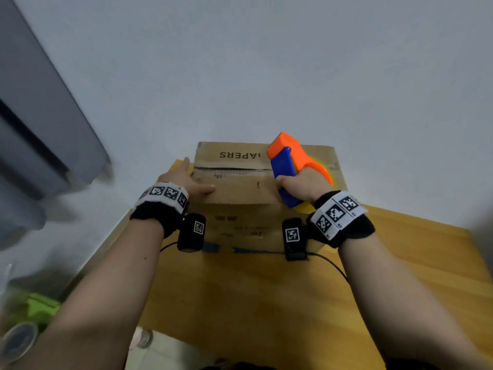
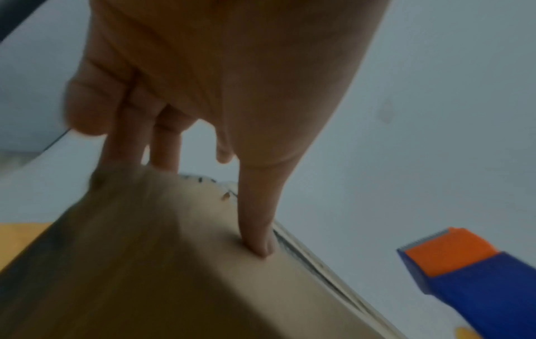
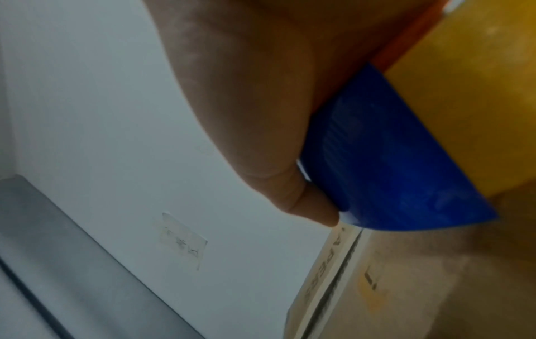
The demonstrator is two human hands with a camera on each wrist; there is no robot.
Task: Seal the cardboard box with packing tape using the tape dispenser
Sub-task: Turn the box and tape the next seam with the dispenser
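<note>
A brown cardboard box [image 1: 240,188] stands on a wooden table [image 1: 266,303], its top flaps folded down with a seam running left to right. My left hand [image 1: 190,180] rests at the box's left end, fingers straight down the side. In the left wrist view its thumb [image 2: 258,218] presses on the near flap [image 2: 174,263] beside the seam. My right hand [image 1: 301,185] grips an orange and blue tape dispenser [image 1: 286,156] over the right part of the seam. In the right wrist view the dispenser's blue body [image 3: 391,172] and yellowish tape roll [image 3: 464,114] sit just above the box top [image 3: 406,286].
A white wall rises right behind the box. A grey cabinet [image 1: 40,142] stands at the left. Low on the left lie a green object [image 1: 40,308] and a round lid [image 1: 18,340]. A black cable [image 1: 333,265] trails across the table from my right wrist.
</note>
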